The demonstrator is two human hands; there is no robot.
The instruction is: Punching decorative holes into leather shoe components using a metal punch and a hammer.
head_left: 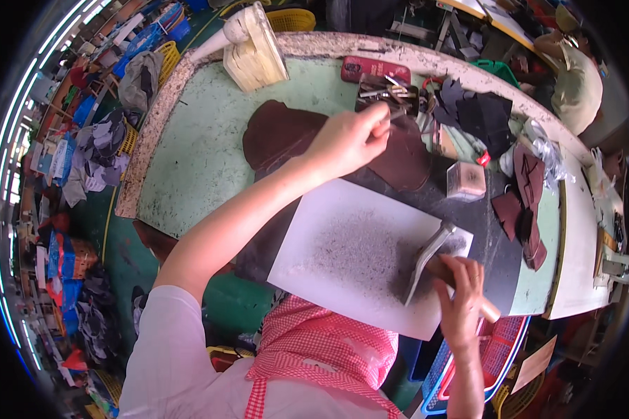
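Observation:
My left hand (356, 140) is closed, reaching across the bench to the front of an open tin of small metal tools (391, 91). A thin greyish piece shows by its fingertips; I cannot make out what it is. Brown leather pieces (279, 133) lie under and beside that forearm. On the near right, my right hand (461, 293) is closed around the wooden handle of a hammer (490, 311). Its curved metal head rests on a white board (293, 262) whose surface is pitted with dark marks.
A pale block (466, 180) stands beyond the board on the dark mat (500, 230). A red tin lid (376, 69) and a yellowed container (255, 52) are at the back. Dark scraps (486, 119) and maroon pieces (528, 202) lie right. Baskets (440, 373) sit below the bench edge.

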